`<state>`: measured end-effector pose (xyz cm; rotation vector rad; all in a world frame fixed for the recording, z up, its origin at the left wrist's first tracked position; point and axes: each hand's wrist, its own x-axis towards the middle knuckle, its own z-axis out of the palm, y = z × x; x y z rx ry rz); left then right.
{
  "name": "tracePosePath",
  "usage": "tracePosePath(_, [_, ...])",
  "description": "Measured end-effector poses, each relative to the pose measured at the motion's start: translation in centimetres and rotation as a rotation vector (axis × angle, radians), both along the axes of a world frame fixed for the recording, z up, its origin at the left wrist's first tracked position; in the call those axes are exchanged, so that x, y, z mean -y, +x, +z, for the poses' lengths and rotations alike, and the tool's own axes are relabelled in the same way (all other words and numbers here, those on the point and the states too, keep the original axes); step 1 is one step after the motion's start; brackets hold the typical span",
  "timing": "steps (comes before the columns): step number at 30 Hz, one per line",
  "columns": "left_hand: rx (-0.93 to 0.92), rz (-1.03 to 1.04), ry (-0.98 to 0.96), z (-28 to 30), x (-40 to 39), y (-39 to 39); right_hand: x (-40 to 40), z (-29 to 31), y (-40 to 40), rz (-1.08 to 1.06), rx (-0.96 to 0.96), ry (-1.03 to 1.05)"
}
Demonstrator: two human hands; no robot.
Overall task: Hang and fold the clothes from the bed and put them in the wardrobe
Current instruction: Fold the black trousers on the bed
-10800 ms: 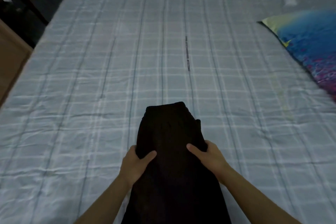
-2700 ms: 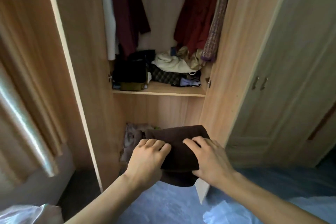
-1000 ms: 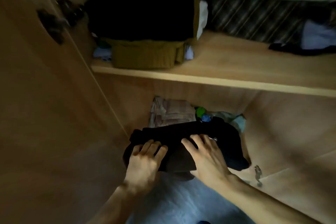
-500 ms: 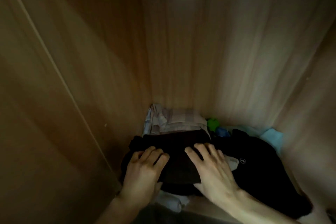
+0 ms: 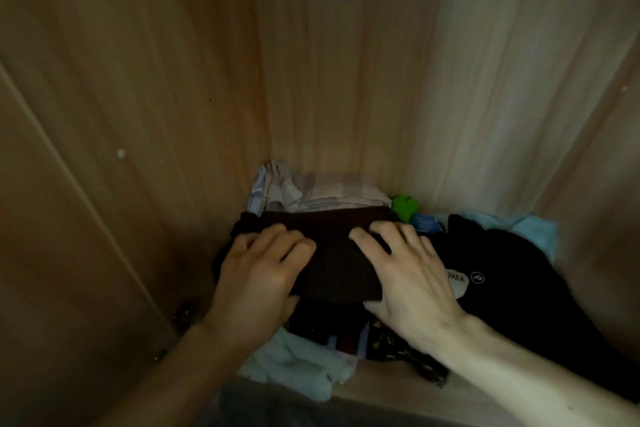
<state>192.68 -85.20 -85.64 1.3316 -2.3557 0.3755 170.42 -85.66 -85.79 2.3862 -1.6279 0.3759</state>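
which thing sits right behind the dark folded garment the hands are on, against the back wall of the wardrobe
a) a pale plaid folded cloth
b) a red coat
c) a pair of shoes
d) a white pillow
a: a pale plaid folded cloth lies just behind the dark folded garment, against the wardrobe's back wall, while the left hand and right hand grip that garment.

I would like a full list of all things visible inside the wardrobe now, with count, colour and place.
folded garment: one, dark brown, on the pile, under both hands
checked cloth: one, pale, back left corner
green item: one, behind the garment
black garment: one, white logo, right side
light blue cloth: one, far right
pale cloth: one, front edge
wardrobe wall: light wood, around
left hand: one, grip on garment's left end
right hand: one, fingers curled on its right end
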Motion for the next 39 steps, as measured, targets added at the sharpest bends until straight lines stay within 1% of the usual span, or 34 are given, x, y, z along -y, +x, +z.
tracePosePath(3, [-0.029, -0.012, -0.1, 1.7, 2.7, -0.2, 2.0, 1.7, 0.1, -0.032, 0.021, -0.079])
tracePosePath(7, [-0.115, -0.048, -0.375, 2.6, 5.7, -0.6, 3.7, 3.2, 0.1, -0.07, 0.11, -0.264])
tracePosePath(9, [-0.139, -0.07, -0.491, 1.6, 6.7, -0.9, 4.3, 2.1, 0.0, -0.074, 0.146, -0.338])
tracePosePath(11, [-0.136, -0.071, -0.505, -0.7, 7.2, -1.2, 4.8, -0.5, -0.1, -0.08, 0.151, -0.351])
tracePosePath(12, [-0.115, -0.051, -0.457, -2.6, 7.3, -1.2, 4.9, -2.3, -0.2, -0.086, 0.146, -0.312])
tracePosePath(13, [-0.079, -0.026, -0.366, -4.9, 7.3, -1.2, 4.8, -4.6, -0.3, -0.094, 0.135, -0.243])
tracePosePath(16, [0.066, 0.002, 0.055, -12.5, 6.2, -1.4, 3.5, -11.7, -0.1, -0.089, 0.034, 0.033])
tracePosePath(18, [0.09, 0.031, 0.269, -15.5, 5.2, -1.3, 2.8, -14.8, 0.3, -0.075, 0.008, 0.155])
tracePosePath(19, [0.077, 0.048, 0.325, -16.1, 4.9, -1.0, 2.7, -15.4, 0.5, -0.076, 0.024, 0.179])
tracePosePath(21, [0.052, 0.028, 0.358, -15.8, 4.6, -0.3, 2.7, -14.8, 0.6, -0.064, 0.086, 0.175])
tracePosePath(23, [-0.04, -0.027, 0.308, -14.8, 5.1, 0.4, 3.2, -13.5, 0.5, -0.041, 0.174, 0.139])
tracePosePath(25, [-0.116, 0.008, 0.227, -13.8, 6.7, 0.3, 4.6, -12.3, 0.7, -0.043, 0.202, 0.102])
tracePosePath(27, [-0.127, 0.079, 0.205, -13.3, 8.8, -0.2, 6.4, -11.7, 1.4, -0.053, 0.204, 0.104])
tracePosePath(30, [-0.131, 0.126, 0.269, -14.0, 11.2, -0.6, 8.4, -12.0, 1.7, -0.063, 0.21, 0.11])
tracePosePath(35, [-0.131, 0.133, 0.305, -16.4, 12.1, -0.4, 9.3, -14.5, 1.3, -0.065, 0.204, 0.166])
tracePosePath(39, [-0.14, 0.166, 0.422, -17.6, 13.8, -0.6, 11.2, -16.0, 1.4, -0.071, 0.217, 0.213])
